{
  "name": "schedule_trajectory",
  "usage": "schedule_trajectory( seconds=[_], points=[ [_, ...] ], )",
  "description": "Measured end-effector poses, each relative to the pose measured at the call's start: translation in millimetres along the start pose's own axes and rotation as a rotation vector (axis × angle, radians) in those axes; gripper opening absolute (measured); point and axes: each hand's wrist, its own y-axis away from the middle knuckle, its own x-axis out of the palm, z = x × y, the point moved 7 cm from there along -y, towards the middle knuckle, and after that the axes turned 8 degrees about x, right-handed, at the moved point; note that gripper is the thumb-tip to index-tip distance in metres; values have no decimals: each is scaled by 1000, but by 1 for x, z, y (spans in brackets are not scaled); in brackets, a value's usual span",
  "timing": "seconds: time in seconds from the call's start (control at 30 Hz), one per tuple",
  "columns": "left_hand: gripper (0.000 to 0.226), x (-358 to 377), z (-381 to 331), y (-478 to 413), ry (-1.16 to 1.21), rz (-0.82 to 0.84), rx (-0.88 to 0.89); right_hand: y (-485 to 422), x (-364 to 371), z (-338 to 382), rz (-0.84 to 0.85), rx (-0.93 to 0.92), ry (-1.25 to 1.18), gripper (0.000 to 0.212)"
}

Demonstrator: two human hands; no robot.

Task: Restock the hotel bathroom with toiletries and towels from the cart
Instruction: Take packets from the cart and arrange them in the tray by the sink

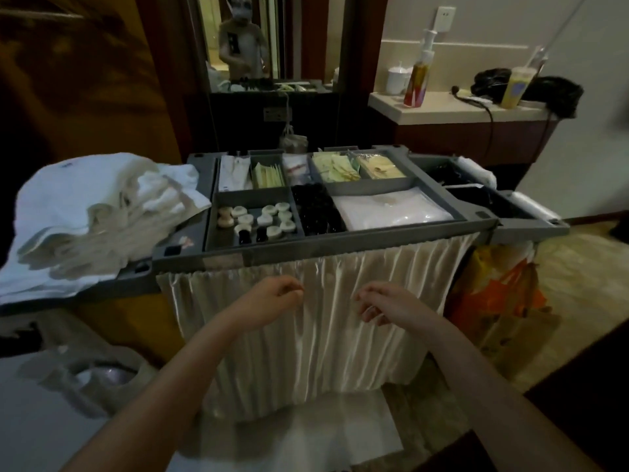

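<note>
Towels [85, 212] are heaped on the cart's [340, 257] left end, and toiletries [258, 219] are sorted in its tray. Below, the left grip [272, 298] and right grip [384, 301] are held against the curtain [323, 352], fingers loosely curled; whether a fold is pinched cannot be told. A bottle [417, 83] is stood on the tabletop [442, 109].

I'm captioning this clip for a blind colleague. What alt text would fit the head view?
The left hand and right hand are held with curled fingers at the cream curtain on the front of a grey housekeeping cart; a grip cannot be confirmed. Its top compartments hold small toiletry bottles and sachets, with white towels heaped at its left end.
</note>
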Motion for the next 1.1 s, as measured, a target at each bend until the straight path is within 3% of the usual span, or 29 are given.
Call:
schedule_trajectory(
  seconds=[0.33, 0.63, 0.8, 1.1],
  points=[
    [14, -35, -4, -182, 132, -109, -67, -148, -112, 76, -23, -75, -74, 18],
    [15, -77, 28, -303, 90, -126, -59, -266, -156, 115, -22, -105, -65, 19],
    [16, -103, 54, -363, 90, -265, -25, -323, -169, 135, -32, -106, -51, 18],
    [16, -101, 98, -467, 170, -141, -105, -405, -204, 148, -188, -128, 50, 8]
  ],
)
